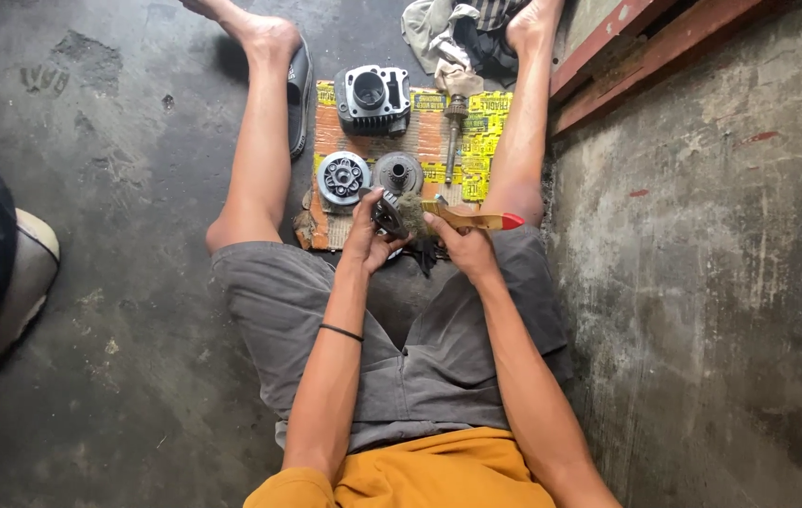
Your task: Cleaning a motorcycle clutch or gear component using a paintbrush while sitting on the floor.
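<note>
The left hand (370, 237) is closed round a dark gear part (389, 213), likely heavy, rigid and greasy, best gripped by its rim; the right hand (462, 246) is clamped on a paintbrush (462, 216), its bristles touching the part.

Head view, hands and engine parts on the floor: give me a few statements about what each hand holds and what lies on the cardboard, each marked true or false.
1. The left hand holds a dark round metal part. True.
2. The right hand grips a screwdriver. False: it holds a brush with a wooden handle and a red tip, its bristles against the part.
3. A finned cylinder block sits at the far end of the cardboard. True.
4. The two round parts lie on the bare concrete. False: they rest on the cardboard, side by side.
5. A long metal shaft lies on the cardboard to the right of the block. True.
</note>
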